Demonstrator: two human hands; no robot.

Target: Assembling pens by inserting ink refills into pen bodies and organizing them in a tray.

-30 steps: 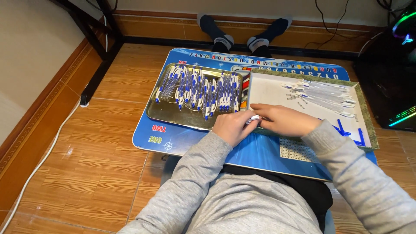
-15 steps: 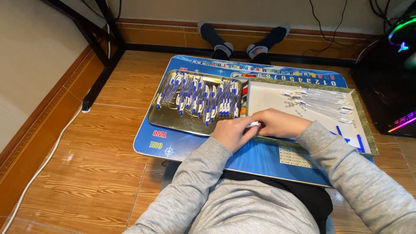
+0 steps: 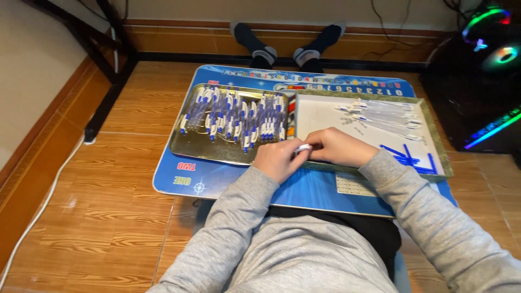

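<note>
Both hands, left hand (image 3: 277,158) and right hand (image 3: 337,146), pinch one mostly hidden white pen (image 3: 303,147); pens on the metal tray (image 3: 184,147) overlap, uncountable.

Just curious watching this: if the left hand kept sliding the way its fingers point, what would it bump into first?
Most likely the right hand: the left hand points rightward at it, both gripping one white pen.
</note>
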